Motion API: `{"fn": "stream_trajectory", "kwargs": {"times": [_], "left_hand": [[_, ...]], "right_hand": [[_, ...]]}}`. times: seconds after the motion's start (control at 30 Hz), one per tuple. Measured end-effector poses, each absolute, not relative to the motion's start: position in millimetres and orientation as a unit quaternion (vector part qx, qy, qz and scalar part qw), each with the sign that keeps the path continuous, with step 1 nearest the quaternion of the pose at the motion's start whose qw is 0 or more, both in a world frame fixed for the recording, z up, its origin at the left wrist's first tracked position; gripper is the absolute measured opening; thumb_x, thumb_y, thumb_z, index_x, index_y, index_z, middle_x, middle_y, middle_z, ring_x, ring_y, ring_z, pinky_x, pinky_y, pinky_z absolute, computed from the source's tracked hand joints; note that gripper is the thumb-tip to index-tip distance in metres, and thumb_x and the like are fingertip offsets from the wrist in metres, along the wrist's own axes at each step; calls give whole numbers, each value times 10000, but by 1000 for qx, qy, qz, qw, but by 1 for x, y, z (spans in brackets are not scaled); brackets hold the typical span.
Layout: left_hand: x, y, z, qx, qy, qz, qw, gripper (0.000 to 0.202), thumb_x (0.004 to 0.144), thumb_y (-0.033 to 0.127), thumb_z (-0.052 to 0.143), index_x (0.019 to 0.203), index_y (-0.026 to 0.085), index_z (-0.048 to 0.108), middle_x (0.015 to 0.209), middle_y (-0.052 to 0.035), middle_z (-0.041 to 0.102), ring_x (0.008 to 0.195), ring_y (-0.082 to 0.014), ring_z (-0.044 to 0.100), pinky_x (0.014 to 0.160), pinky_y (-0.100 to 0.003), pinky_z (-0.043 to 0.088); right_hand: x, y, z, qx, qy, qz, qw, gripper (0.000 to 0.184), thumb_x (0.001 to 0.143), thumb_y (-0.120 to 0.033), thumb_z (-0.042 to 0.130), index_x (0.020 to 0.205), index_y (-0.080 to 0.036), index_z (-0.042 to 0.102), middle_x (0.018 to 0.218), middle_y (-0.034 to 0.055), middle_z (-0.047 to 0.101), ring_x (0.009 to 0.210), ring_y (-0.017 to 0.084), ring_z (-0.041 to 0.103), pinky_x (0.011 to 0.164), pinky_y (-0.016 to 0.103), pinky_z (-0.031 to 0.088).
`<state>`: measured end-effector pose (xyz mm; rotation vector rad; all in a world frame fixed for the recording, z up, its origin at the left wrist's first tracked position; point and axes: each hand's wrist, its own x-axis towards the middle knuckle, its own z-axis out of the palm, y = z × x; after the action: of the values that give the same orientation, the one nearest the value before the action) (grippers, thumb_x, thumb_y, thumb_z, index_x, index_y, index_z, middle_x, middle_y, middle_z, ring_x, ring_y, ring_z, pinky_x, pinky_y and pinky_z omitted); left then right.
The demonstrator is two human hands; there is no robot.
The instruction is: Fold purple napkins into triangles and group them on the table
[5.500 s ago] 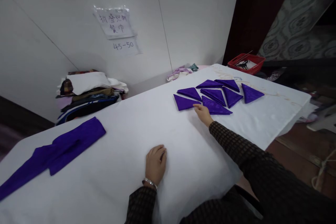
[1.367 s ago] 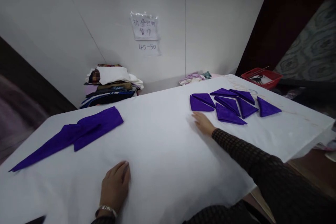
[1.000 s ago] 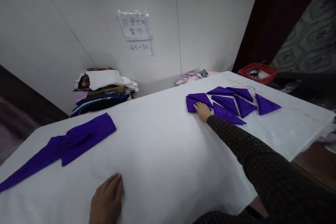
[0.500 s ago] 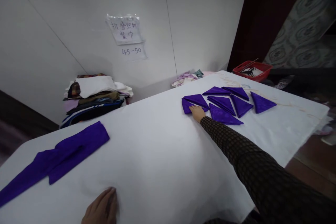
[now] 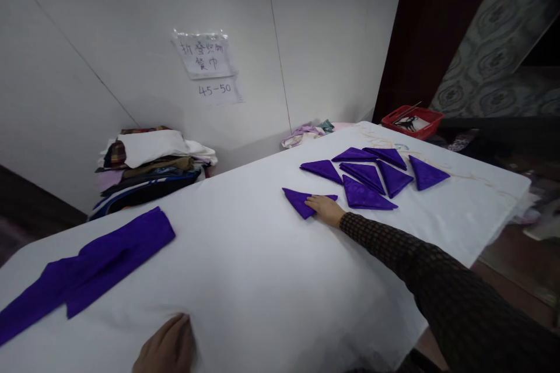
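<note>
My right hand [image 5: 324, 210] lies flat, fingers out, on a purple cloth folded into a triangle [image 5: 300, 198] on the white table [image 5: 245, 256]. This triangle sits apart from several other folded purple triangles [image 5: 371, 172] lying further right. My left hand [image 5: 168, 349] rests palm down on the table at the near edge, fingers together and flat, holding nothing. At the far left lie long purple cloths [image 5: 96, 259], partly folded and overlapping.
A pile of folded clothes [image 5: 149, 163] stands behind the table by the wall. Small crumpled fabrics [image 5: 306, 131] lie at the table's far edge. A red basket [image 5: 411, 121] sits beyond the right corner. A paper note [image 5: 203, 55] hangs on the wall.
My right hand has slid one folded triangle leftward and toward me, away from the group. My left hand stays flat on the table's near edge.
</note>
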<state>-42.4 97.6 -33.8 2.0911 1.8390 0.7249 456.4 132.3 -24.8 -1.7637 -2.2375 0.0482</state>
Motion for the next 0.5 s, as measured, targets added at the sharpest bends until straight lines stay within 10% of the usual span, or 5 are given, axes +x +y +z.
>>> {"fn": "stream_trajectory", "kwargs": {"times": [0.3, 0.5], "left_hand": [[183, 53, 9, 295, 438, 251, 812, 511, 794, 553, 564, 1127, 166, 564, 1175, -156, 625, 1029, -269, 626, 943, -430, 460], [226, 51, 12, 131, 337, 315, 878, 514, 883, 555, 429, 1071, 112, 609, 1032, -142, 685, 952, -216, 655, 921, -363, 488]], "right_hand": [[429, 54, -31, -512, -801, 143, 274, 603, 709, -16, 461, 1284, -174, 549, 1316, 91, 562, 1208, 210, 519, 1022, 394, 404], [418, 7, -34, -470, -793, 193, 336, 544, 761, -39, 462, 1284, -163, 549, 1304, 100, 571, 1185, 200, 539, 999, 381, 425]]}}
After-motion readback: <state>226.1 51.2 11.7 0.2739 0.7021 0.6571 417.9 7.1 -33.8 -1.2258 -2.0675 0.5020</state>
